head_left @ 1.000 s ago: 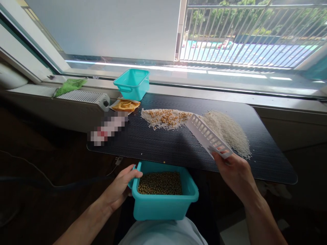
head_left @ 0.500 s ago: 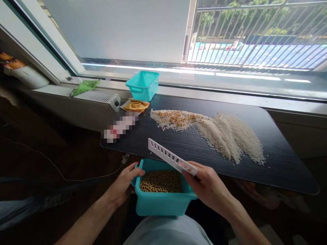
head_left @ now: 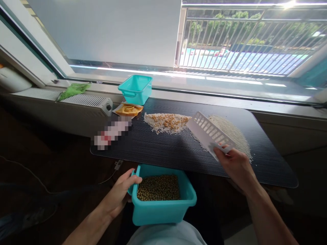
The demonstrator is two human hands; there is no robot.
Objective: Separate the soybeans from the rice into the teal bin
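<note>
The right hand (head_left: 236, 166) is out over the dark desk (head_left: 178, 153), its fingers (head_left: 224, 149) clamped on the near end of a white slotted scoop (head_left: 208, 133). The scoop slants away from those fingers up and to the left, its far edge just reaching the heap of white rice (head_left: 235, 136) that lies directly beyond the hand. Further left of the scoop's tip sits a smaller pile of rice mixed with yellow beans (head_left: 166, 121).

Nearer the body, the left hand (head_left: 120, 195) grips the left rim of a teal tub (head_left: 163, 204), thumb over the edge and fingers curled shut on its handle side. The tub rests in the person's lap below the desk edge, holding a layer of beans (head_left: 158, 187).

Well beyond the left fingers, at the desk's far corner, stands a second teal tub (head_left: 135, 89), with an orange packet (head_left: 127, 109) just in front of it. A green cloth (head_left: 74, 90) lies on the radiator off to the left.
</note>
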